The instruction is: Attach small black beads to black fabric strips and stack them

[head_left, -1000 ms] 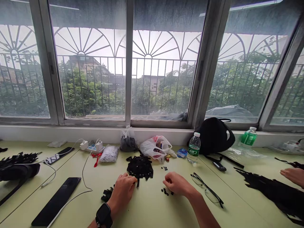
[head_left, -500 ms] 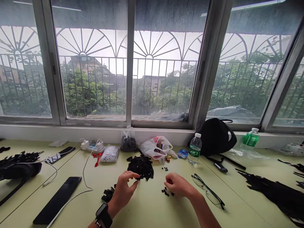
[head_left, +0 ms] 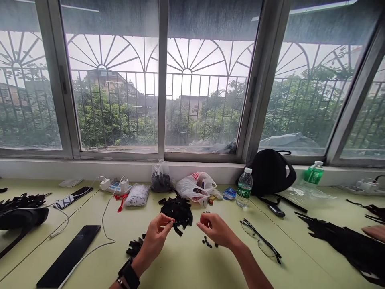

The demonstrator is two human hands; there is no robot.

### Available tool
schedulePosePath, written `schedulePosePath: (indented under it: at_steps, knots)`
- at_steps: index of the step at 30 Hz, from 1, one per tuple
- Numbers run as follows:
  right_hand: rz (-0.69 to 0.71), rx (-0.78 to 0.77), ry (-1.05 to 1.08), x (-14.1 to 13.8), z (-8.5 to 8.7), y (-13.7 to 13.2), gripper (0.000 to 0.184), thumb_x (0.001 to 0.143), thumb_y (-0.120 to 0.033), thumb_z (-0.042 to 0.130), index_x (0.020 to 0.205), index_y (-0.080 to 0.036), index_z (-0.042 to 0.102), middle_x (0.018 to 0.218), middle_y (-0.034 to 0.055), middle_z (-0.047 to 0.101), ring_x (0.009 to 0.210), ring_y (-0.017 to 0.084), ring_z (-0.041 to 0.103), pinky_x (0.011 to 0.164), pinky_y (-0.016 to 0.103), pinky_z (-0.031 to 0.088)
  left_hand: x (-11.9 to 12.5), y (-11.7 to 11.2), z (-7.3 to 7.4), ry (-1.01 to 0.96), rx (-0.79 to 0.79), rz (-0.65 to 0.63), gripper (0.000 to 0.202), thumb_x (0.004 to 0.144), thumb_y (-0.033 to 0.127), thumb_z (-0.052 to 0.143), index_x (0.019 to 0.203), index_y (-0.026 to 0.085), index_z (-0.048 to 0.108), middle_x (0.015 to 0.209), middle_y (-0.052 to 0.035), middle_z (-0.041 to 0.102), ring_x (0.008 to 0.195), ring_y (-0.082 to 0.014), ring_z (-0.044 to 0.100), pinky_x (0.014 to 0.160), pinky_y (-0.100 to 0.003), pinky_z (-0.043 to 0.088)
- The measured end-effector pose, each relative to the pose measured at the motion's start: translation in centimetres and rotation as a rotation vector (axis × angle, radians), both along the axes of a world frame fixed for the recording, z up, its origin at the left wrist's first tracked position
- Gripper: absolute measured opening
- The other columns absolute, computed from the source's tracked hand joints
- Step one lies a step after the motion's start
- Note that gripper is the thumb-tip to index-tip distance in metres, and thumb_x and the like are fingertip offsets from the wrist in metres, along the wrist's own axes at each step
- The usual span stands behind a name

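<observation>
Head view: pile of black strips (head_left: 180, 206) sits mid-worktop (head_left: 186, 265), ragged ends poking out all around. Left hand (head_left: 155, 236) is at its near-left edge, thumb and forefinger tips drawn together; can't tell if a strip is between them. Small black discs (head_left: 207, 241) lie just below the right hand (head_left: 217, 228), which has curled fingers, thumb pointing left; can't tell if it grips anything.

Open room: gap between the hands, running down to the lower frame edge. Tighter behind: white plastic bag (head_left: 195, 188) just beyond the pile, bottle (head_left: 244, 188) to its right, far worktop edge meeting the sill (head_left: 216, 170). Eyeglasses (head_left: 261, 241) lie right of the right forearm, limiting that side; smaller black heap (head_left: 134, 247) beside left wrist.

Pose: left forearm enters lower left, black watch (head_left: 128, 273) on wrist. Right forearm slants in from lower right, wrist bent leftward.
</observation>
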State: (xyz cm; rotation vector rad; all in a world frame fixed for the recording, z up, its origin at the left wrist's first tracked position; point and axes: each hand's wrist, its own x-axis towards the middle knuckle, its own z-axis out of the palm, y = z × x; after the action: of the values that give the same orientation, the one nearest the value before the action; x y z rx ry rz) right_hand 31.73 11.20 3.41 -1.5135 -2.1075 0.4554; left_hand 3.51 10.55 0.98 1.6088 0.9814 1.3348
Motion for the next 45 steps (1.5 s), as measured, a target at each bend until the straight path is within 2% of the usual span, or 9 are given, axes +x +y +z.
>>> schedulePosePath:
  at_steps: [3, 7, 10, 14, 20, 27, 31, 38, 45]
  knots:
    - [0.114, 0.03, 0.249, -3.1, 0.3, -0.7, 0.026, 0.094, -0.043, 0.058, 0.088, -0.019, 0.065, 0.079, -0.0011, 0.063, 0.062, 0.011, 0.048, 0.058, 0.023, 0.036, 0.4, 0.0, -0.3, -0.058, -0.047, -0.042, 0.034, 0.089, 0.052, 0.068, 0.089, 0.018, 0.067, 0.091, -0.0073, 0.075, 0.085, -0.0209, 0.069, 0.077, -0.031, 0.054]
    - [0.29, -0.126, 0.529, -7.3, -1.0, -1.5, 0.034, 0.091, -0.045, 0.065, 0.117, -0.023, 0.06, 0.112, 0.0034, 0.064, 0.061, 0.009, 0.051, 0.056, 0.023, 0.044, 0.8, -0.2, -0.4, -0.153, -0.101, -0.08, 0.032, 0.084, 0.048, 0.072, 0.084, 0.019, 0.06, 0.084, -0.0048, 0.072, 0.08, -0.0211, 0.07, 0.076, -0.033, 0.055]
    - [0.299, -0.194, 0.648, -9.0, -2.6, -1.5, 0.034, 0.089, -0.042, 0.065, 0.115, -0.023, 0.057, 0.101, 0.0013, 0.062, 0.059, 0.01, 0.053, 0.053, 0.023, 0.047, 0.6, 0.0, -0.7, -0.174, -0.104, -0.076, 0.027, 0.083, 0.043, 0.072, 0.088, 0.019, 0.06, 0.081, -0.0024, 0.069, 0.078, -0.0198, 0.069, 0.075, -0.032, 0.055]
    - [0.233, -0.121, 0.704, -9.4, -3.3, -1.2, 0.027, 0.086, -0.037, 0.068, 0.107, -0.021, 0.059, 0.091, -0.0011, 0.058, 0.062, 0.01, 0.052, 0.054, 0.022, 0.044, 0.3, 0.3, -0.8, -0.122, -0.118, -0.049, 0.03, 0.089, 0.044, 0.063, 0.102, 0.017, 0.066, 0.085, -0.0029, 0.068, 0.072, -0.0165, 0.064, 0.068, -0.029, 0.052]
    - [0.178, 0.047, 0.593, -9.3, -2.6, -1.4, 0.012, 0.088, -0.029, 0.065, 0.093, -0.021, 0.057, 0.08, -0.003, 0.057, 0.063, 0.011, 0.047, 0.057, 0.023, 0.039, 0.6, -0.8, -0.4, 0.146, -0.033, -0.109, 0.039, 0.091, 0.052, 0.064, 0.105, 0.018, 0.077, 0.097, -0.0069, 0.075, 0.077, -0.0176, 0.064, 0.063, -0.025, 0.046]
    - [0.094, 0.309, 0.211, -9.5, -2.7, -2.6, 0.009, 0.085, -0.017, 0.059, 0.084, -0.022, 0.052, 0.085, -0.0014, 0.056, 0.069, 0.013, 0.052, 0.064, 0.025, 0.037, 0.7, -1.3, -0.1, 0.285, 0.075, 0.074, 0.032, 0.091, 0.047, 0.064, 0.096, 0.021, 0.083, 0.087, -0.0063, 0.079, 0.073, -0.0203, 0.065, 0.06, -0.027, 0.044]
    - [0.075, 0.416, 0.015, -9.8, -2.6, -3.3, 0.009, 0.087, -0.014, 0.054, 0.083, -0.021, 0.055, 0.088, 0.0003, 0.057, 0.075, 0.015, 0.056, 0.067, 0.026, 0.034, 0.7, -1.7, -0.3, 0.345, 0.168, 0.114, 0.029, 0.093, 0.042, 0.062, 0.095, 0.022, 0.083, 0.088, -0.0067, 0.077, 0.077, -0.021, 0.066, 0.069, -0.029, 0.049]
    - [0.023, 0.439, -0.162, -9.8, -3.5, -3.2, 0.012, 0.089, -0.014, 0.054, 0.08, -0.021, 0.055, 0.078, -0.0016, 0.06, 0.071, 0.015, 0.056, 0.063, 0.029, 0.027, 0.9, -2.2, -1.4, 0.477, 0.292, 0.096, 0.021, 0.092, 0.029, 0.06, 0.092, 0.024, 0.081, 0.092, -0.0058, 0.076, 0.079, -0.0205, 0.066, 0.078, -0.03, 0.051]
    - [0.043, 0.431, -0.3, -10.0, -4.0, -3.3, 0.012, 0.091, -0.015, 0.054, 0.081, -0.02, 0.059, 0.08, 0.0006, 0.065, 0.072, 0.017, 0.058, 0.062, 0.031, 0.023, 0.8, -2.1, -0.8, 0.541, 0.221, 0.033, 0.02, 0.089, 0.027, 0.06, 0.085, 0.022, 0.079, 0.083, -0.0048, 0.073, 0.075, -0.0197, 0.064, 0.073, -0.029, 0.048]
